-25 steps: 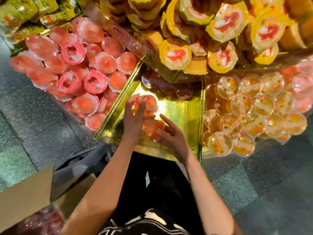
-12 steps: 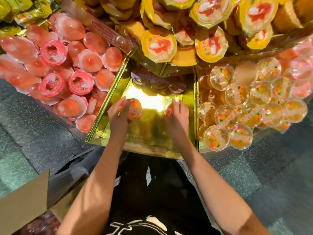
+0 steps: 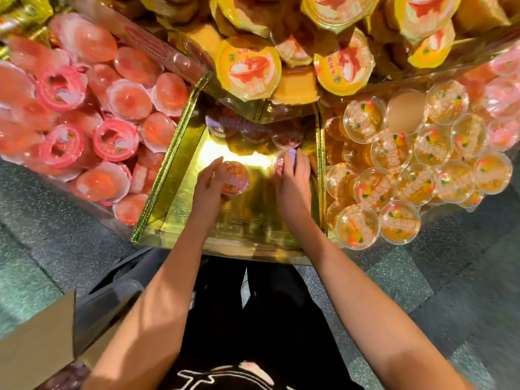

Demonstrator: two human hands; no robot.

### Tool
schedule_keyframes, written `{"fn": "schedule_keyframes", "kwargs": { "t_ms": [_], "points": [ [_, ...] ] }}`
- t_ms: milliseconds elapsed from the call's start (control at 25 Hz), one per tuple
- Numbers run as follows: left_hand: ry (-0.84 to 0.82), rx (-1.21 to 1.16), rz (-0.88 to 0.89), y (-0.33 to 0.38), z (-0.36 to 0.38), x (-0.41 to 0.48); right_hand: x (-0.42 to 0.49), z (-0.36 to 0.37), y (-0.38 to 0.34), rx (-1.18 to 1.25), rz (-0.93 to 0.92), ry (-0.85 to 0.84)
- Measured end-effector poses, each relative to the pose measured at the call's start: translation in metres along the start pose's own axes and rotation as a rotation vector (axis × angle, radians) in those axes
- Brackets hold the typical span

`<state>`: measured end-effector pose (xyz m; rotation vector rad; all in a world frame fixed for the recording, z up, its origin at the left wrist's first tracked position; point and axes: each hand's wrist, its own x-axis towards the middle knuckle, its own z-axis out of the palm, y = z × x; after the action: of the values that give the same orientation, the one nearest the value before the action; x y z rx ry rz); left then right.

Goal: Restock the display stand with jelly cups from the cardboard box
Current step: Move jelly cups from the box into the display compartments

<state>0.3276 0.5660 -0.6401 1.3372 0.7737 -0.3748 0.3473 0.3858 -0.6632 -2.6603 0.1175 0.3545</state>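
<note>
A gold-lined compartment (image 3: 247, 220) of the display stand lies in front of me, with a few clear jelly cups (image 3: 253, 130) in a row at its back. My left hand (image 3: 208, 187) grips a red-orange jelly cup (image 3: 235, 178) at the compartment's left side, lid toward me. My right hand (image 3: 292, 181) holds a pinkish jelly cup (image 3: 281, 163) near the right wall, fingers over its top, most of it hidden. A cardboard box (image 3: 36, 342) stands open at lower left with reddish cups (image 3: 64, 375) inside.
Pink jelly cups (image 3: 84, 114) fill the left bin, orange fruit cups (image 3: 408, 170) the right bin, and yellow-lidded cups (image 3: 247, 68) pile on the tier above. A grey speckled floor (image 3: 450, 277) surrounds the stand. A dark cart edge (image 3: 107, 299) sits beside the box.
Both hands have carried their cups deeper into the gold compartment; the right hand swung from beside the left over to the right wall. The camera has moved closer to the stand.
</note>
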Motion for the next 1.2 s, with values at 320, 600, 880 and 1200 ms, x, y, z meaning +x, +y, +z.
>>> {"fn": "schedule_keyframes", "kwargs": {
  "t_ms": [320, 600, 880, 1200],
  "points": [
    [-0.091, 0.046, -0.043, -0.011, 0.023, 0.027, -0.001, 0.005, 0.007, 0.185, 0.048, 0.019],
    [-0.097, 0.122, 0.016, -0.021, 0.057, 0.041, -0.037, -0.007, 0.005, 0.349, 0.004, 0.166],
    [-0.004, 0.354, 0.229, -0.044, 0.061, 0.037, -0.056, 0.003, -0.001, 0.422, 0.15, 0.089],
    [-0.029, 0.451, 0.27, -0.044, 0.062, 0.047, -0.046, 0.009, 0.004, 0.278, 0.128, 0.016]
  ]
}}
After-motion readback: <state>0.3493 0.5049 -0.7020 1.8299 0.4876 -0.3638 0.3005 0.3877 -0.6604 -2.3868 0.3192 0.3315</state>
